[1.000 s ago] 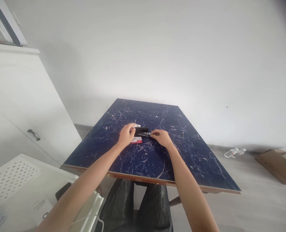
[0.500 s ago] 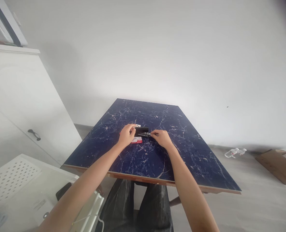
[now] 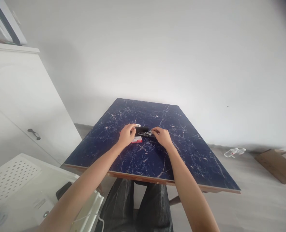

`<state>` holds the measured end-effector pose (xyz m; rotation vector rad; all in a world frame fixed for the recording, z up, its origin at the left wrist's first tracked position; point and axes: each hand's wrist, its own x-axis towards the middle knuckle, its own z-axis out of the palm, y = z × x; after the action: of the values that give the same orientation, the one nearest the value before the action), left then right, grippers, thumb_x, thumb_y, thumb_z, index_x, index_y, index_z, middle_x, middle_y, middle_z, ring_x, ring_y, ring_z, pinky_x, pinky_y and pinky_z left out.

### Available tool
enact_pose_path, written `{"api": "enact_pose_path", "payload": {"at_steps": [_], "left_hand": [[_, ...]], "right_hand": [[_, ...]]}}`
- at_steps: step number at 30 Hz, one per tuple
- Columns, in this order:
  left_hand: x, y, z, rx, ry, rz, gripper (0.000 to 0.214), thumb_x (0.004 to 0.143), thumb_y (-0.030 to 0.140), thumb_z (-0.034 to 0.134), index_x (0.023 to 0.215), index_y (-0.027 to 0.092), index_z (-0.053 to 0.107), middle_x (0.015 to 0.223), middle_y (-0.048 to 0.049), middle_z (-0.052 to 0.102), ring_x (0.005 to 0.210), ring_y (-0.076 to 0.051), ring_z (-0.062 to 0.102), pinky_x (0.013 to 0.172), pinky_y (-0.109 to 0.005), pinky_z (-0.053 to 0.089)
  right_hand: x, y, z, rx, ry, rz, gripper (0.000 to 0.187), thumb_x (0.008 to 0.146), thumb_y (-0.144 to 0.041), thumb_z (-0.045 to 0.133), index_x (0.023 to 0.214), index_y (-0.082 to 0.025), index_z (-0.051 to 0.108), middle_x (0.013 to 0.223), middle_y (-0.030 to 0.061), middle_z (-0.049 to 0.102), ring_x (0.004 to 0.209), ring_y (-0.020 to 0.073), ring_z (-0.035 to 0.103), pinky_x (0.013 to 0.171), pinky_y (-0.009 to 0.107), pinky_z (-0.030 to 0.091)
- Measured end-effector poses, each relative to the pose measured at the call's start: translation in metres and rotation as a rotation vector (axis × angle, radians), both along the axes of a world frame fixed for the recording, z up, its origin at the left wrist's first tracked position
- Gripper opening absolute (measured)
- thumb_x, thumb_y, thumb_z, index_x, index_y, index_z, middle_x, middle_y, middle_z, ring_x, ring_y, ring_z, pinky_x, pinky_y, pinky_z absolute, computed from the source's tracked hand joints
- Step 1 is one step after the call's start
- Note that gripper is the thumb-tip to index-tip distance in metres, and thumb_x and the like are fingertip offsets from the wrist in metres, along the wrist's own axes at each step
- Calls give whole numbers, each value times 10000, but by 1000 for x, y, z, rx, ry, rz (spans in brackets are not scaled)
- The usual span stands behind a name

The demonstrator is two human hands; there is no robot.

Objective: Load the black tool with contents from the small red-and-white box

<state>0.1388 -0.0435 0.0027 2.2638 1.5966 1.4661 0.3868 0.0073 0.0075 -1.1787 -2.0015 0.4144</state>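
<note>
Center frame, on a dark blue marble table [image 3: 181, 154], two hands work close together: the left hand [image 3: 126, 136] curls at a black case [image 3: 142, 129], grip unclear; the right hand [image 3: 162, 137] pinches a slim metal tool [image 3: 145, 134] near a red box [image 3: 137, 140].

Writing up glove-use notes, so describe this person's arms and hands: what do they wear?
The left arm and right arm are bare, with no sleeves showing. The left hand and right hand are ungloved, and no watch shows on either wrist. Below the table are dark trousers.
</note>
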Motion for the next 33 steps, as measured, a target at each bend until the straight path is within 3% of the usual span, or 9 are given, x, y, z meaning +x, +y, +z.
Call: {"api": "enact_pose_path", "payload": {"at_steps": [6,9,14,20,24,28,33], "left_hand": [[12,-3,-1,112,174,-145,245,1005,244,461,1075,230,696,1005,-69,731,974,-231,656,907,-420,525],[18,-3,-2,96,128,-169,261,1012,299,475,1138,232,694,1035,-71,745,972,-234,687,915,-425,534],[22,-7,-3,-131,-236,-212,400,1007,418,497,1347,232,593,933,-52,776,826,-211,743,765,-335,594],[20,-3,-1,-313,-442,-349,344,946,491,574,1010,197,743,840,-52,775,699,-200,728,650,-304,587],[19,3,-4,-455,-563,-383,372,887,519,640,965,171,743,805,-50,765,528,-143,655,547,-267,550],[18,3,-5,-456,-577,-396,339,868,490,668,945,169,748,834,-57,765,584,-149,677,592,-269,559],[19,-6,1,-300,-401,-330,258,891,411,661,993,193,754,874,-53,768,718,-179,704,659,-279,554]], "right_hand": [[-14,-12,12,-110,379,47,325,895,-502,601,1021,-225,715,924,64,757,866,253,737,793,362,596],[-21,-18,14,-149,488,79,381,875,-543,619,1043,-211,705,902,76,754,874,270,744,777,371,615],[-29,-27,15,-122,363,114,300,877,-473,640,997,-220,748,919,75,767,805,253,745,783,365,608],[-36,-33,18,42,211,160,206,899,-373,624,962,-239,768,1007,58,763,903,231,720,870,346,570],[-36,-34,18,120,223,192,184,899,-349,635,959,-233,764,972,52,761,876,216,717,840,339,580],[-36,-34,18,106,249,234,180,897,-353,653,982,-235,760,976,51,756,871,210,720,847,339,593],[-32,-31,17,94,215,304,169,905,-340,644,963,-248,773,1013,47,755,919,214,719,881,344,586]]}}
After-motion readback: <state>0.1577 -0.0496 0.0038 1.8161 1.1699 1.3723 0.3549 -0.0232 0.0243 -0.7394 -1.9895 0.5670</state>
